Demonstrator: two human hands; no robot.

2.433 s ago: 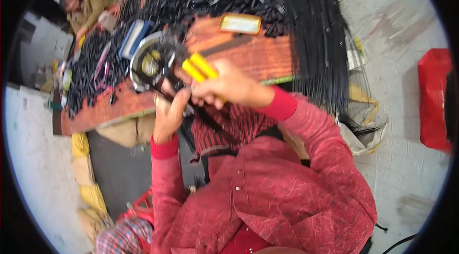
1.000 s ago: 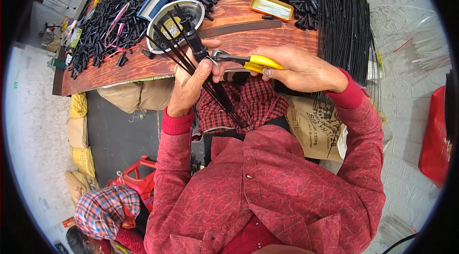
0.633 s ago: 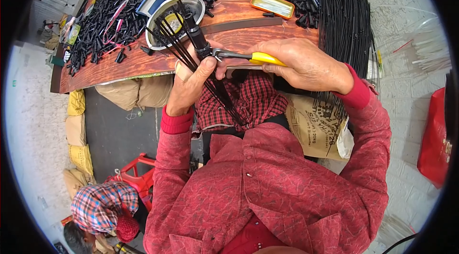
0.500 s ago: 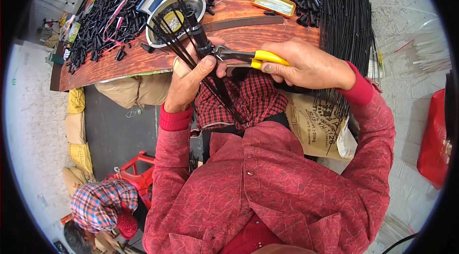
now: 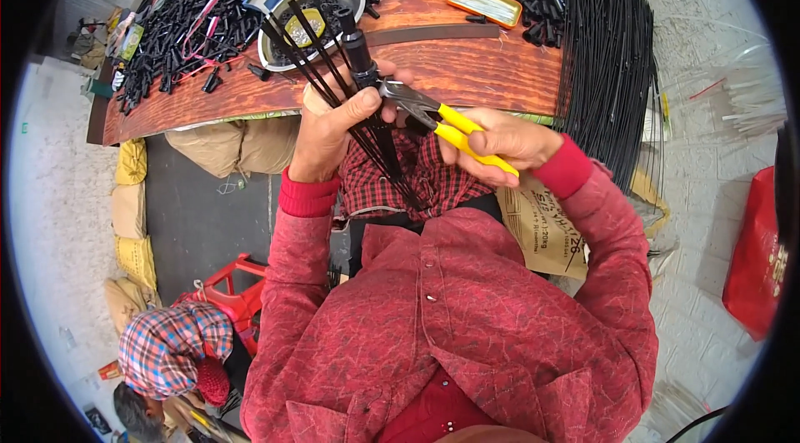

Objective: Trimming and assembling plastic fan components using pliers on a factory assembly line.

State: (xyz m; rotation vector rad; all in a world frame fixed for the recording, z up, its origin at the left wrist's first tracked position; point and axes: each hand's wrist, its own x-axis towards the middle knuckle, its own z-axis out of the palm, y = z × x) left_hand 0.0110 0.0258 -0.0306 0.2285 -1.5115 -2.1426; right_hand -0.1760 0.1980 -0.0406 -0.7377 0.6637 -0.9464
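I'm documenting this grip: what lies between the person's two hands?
In the head view, yellow-handled pliers reach from the right hand to the left hand, handles spread apart, their head close by the black tube.

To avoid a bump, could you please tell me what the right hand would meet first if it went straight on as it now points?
With yellow-handled metal pliers leading, the right hand would probably first meet the black plastic-looking cylinder in the left hand; depth is unclear.
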